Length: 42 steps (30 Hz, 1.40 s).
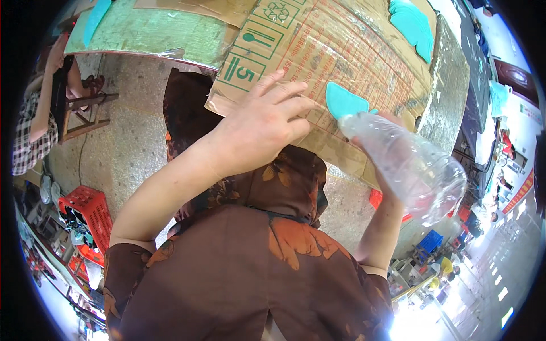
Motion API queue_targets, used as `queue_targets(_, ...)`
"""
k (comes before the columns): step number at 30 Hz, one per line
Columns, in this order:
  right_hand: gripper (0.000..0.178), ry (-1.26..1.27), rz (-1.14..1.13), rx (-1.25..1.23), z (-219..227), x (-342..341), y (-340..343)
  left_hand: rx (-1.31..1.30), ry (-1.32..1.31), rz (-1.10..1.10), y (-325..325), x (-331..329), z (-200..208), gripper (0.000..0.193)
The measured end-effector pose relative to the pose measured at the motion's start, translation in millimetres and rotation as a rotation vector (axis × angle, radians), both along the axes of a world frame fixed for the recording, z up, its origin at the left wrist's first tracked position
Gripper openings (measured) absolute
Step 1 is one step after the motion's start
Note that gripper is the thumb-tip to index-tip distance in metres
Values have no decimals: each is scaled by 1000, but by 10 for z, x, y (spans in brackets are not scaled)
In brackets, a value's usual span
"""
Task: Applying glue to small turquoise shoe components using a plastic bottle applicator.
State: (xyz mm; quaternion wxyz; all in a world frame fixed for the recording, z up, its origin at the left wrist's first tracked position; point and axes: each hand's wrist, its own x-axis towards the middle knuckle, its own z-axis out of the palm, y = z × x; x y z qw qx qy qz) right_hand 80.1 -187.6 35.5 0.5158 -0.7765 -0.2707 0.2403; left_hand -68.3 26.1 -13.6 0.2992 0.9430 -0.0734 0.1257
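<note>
My right hand (371, 149), partly hidden behind it, is wrapped round a clear plastic bottle (418, 167). The bottle is tilted, its narrow end against the lower edge of a flat teal cut piece (346, 99). That piece lies on a sheet of printed cardboard (318, 62). My left hand (272, 116) is open, fingers spread over the cardboard's near edge to the left of the teal piece. I see nothing in it.
A stack of similar teal pieces (410, 25) rests at the cardboard's far right. Another teal piece (95, 21) lies on the worn green tabletop (153, 34). Left are a wooden stool (85, 116), a seated person (40, 108) and a red crate (90, 210).
</note>
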Motion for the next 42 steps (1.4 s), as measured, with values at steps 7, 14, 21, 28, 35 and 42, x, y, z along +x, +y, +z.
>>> queue_targets(7,46,-461,-190,-351,-141,42,209,13,5,4,-25,2,-9,11)
queue_targets(14,38,-1001,74,-561,-233,257,-138,17,15,55,70,-56,33,11)
queue_targets(21,49,-479,25,-266,-69,101,260,28,11,55,71,-76,15,12)
queue_targets(28,53,-480,-60,-248,-232,218,222,-2,-15,87,67,-60,8,11)
queue_targets(35,57,-585,12,-331,-451,513,-59,8,-7,95,102,-68,-1,12)
queue_targets(42,60,-350,85,-282,-27,344,305,-5,2,99,118,-99,-22,11)
